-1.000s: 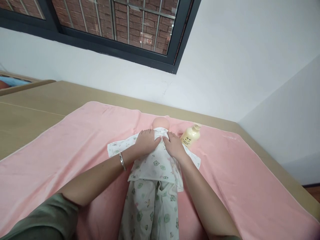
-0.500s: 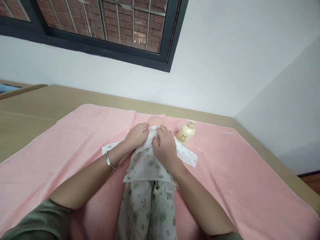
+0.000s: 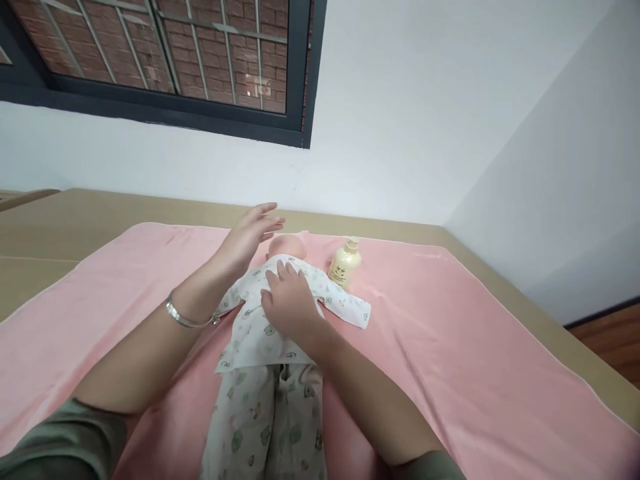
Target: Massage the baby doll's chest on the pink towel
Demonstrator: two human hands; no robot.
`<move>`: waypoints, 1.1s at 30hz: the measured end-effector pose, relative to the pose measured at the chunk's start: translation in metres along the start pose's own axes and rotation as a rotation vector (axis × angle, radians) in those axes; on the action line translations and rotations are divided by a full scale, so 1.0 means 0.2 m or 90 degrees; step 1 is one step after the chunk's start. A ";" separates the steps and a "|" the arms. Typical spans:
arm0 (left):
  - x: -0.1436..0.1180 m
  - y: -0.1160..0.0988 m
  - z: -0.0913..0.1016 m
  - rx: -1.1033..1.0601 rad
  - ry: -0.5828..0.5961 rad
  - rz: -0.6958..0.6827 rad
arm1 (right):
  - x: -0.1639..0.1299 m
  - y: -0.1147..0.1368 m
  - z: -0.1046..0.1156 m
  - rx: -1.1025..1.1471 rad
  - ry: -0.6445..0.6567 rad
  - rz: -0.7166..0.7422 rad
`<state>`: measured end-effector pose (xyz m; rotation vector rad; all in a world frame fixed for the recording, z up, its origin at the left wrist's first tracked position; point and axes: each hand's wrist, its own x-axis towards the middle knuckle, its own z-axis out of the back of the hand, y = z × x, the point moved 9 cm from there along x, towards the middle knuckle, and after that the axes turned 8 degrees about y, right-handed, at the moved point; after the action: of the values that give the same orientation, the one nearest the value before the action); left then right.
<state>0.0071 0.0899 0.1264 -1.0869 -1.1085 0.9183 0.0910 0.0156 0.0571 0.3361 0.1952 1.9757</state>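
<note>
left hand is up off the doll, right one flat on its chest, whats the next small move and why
Probably bring the left hand back down onto the doll. It is lifted, open, near the doll's head, while the right hand alone presses the printed top flat on the chest. The pink towel and the bottle lie untouched beside it.

My left hand (image 3: 247,235) is raised, fingers extended and loosely together, palm turned down and inward, touching nothing; a bracelet (image 3: 186,319) circles its wrist. My right hand (image 3: 287,301) lies flat, palm down, fingers spread slightly and pointing away from me. Both forearms are bare, converging from the lower frame corners.
</note>
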 end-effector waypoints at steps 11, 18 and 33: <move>0.24 0.26 -0.63 -0.253 0.262 0.276 | -0.05 -0.63 0.53 0.072 -0.201 -0.242; 0.22 0.26 -0.74 -0.660 0.147 0.414 | 0.01 -0.64 0.47 -0.015 -0.203 -0.157; -0.07 0.19 -0.45 -0.660 0.140 0.428 | 0.05 -0.61 0.48 -0.188 -0.168 -0.289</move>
<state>0.0915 0.0677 0.0790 -2.4543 -1.0407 0.6606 0.2230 0.0737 0.1142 0.3225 -0.1759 1.4682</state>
